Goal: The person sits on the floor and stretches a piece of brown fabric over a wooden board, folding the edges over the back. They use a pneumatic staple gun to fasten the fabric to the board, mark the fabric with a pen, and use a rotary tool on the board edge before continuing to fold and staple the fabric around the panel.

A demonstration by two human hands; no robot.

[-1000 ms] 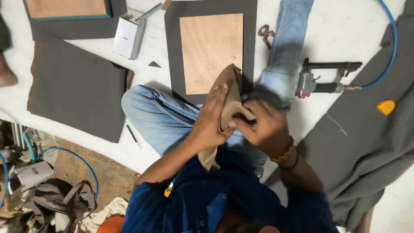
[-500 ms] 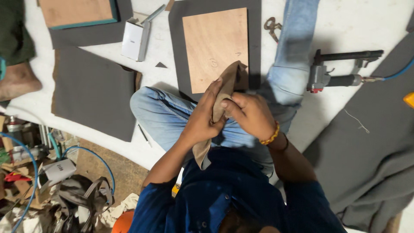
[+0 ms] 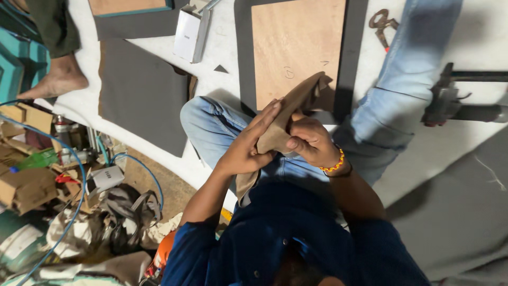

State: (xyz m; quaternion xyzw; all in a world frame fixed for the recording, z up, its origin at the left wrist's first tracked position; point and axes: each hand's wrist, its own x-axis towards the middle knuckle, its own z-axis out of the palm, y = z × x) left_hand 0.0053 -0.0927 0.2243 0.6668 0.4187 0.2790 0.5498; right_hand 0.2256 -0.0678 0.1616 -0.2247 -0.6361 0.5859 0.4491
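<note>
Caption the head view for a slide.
Seated person's left hand and right hand fold tan fabric above a plywood panel.

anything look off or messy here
Nothing looks damaged or spilled. Both hands, left hand and right hand, grip a tan cloth. Only the heap of boxes and bags at the lower left looks untidy.

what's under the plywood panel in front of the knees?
The plywood panel lies on a larger dark grey sheet, whose border shows on the left, right and bottom. The tan cloth, held in both hands, covers the panel's lower right corner. What lies beneath the sheet is hidden.
</note>
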